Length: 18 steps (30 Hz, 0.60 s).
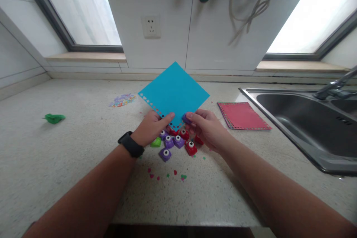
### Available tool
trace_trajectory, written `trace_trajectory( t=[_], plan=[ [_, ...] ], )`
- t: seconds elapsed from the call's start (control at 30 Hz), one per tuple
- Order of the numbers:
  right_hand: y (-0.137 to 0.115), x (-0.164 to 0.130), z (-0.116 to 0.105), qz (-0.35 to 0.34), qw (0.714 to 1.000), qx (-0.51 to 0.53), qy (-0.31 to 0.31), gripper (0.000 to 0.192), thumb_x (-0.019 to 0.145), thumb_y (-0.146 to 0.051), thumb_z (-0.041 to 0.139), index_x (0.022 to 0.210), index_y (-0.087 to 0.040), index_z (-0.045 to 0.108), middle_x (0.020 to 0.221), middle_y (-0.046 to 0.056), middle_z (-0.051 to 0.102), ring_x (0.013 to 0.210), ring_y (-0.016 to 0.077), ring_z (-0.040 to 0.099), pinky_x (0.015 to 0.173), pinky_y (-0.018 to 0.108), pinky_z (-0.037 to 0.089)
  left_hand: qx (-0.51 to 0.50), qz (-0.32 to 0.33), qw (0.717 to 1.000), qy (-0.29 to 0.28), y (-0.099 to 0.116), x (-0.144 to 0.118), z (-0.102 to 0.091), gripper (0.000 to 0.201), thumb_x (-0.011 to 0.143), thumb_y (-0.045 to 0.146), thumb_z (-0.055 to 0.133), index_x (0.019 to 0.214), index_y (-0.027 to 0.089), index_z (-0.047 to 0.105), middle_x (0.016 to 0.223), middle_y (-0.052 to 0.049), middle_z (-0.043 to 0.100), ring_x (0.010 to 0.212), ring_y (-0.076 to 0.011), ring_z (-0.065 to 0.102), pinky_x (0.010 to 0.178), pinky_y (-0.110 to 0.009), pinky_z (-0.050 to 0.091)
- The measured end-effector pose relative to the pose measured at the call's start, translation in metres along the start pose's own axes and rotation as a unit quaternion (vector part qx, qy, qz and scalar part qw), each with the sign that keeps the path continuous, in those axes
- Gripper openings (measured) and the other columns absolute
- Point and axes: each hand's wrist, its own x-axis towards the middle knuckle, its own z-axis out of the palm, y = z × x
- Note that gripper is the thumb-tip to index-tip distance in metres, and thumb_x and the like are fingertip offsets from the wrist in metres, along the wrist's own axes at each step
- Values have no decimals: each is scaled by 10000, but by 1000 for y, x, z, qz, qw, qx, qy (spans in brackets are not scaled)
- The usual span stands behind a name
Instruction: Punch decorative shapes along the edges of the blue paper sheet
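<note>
My left hand [152, 128] pinches the near corner of a blue paper sheet [175, 91], held tilted above the counter. A row of small punched shapes runs along the sheet's lower left edge. My right hand [208, 128] grips a small purple paper punch [186, 118] at the same corner of the sheet. Under both hands lie several little punches, purple [166, 153], red [190, 147] and green [156, 142]. A black watch [131, 144] is on my left wrist.
A stack of pink sheets [242, 116] lies right of my hands, beside a steel sink [306, 119] with a tap [333, 85]. Paper confetti [122, 100] is heaped at the back left, with a green scrap [54, 118] further left. Coloured bits [167, 174] dot the counter [55, 156].
</note>
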Motion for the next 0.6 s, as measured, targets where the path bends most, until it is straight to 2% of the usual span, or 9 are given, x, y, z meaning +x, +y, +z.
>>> trace_trajectory(
  t=[0.2,0.4,0.6],
  plan=[
    [-1,-1,1,-4,1000,5,-28,272,817,-372,765,785,-146,618,669,9,595,546,92,521,512,234,426,-3,-1,1000,1,1,0,1,373,912,486,604,739,156,605,656,12,604,550,-99,487,514,-218,398],
    [5,0,-6,9,996,-89,15,349,821,-483,746,811,-165,602,650,16,583,525,104,492,471,246,386,4,0,1000,9,4,-1,1,400,899,497,613,693,158,562,616,23,559,515,-90,448,471,-216,365],
    [5,1,-4,1,997,-73,6,339,817,-462,758,778,-163,604,656,21,582,530,99,482,454,246,335,22,9,1000,20,6,-1,2,413,900,490,606,655,163,549,582,25,547,494,-91,425,493,-227,381]
  ],
)
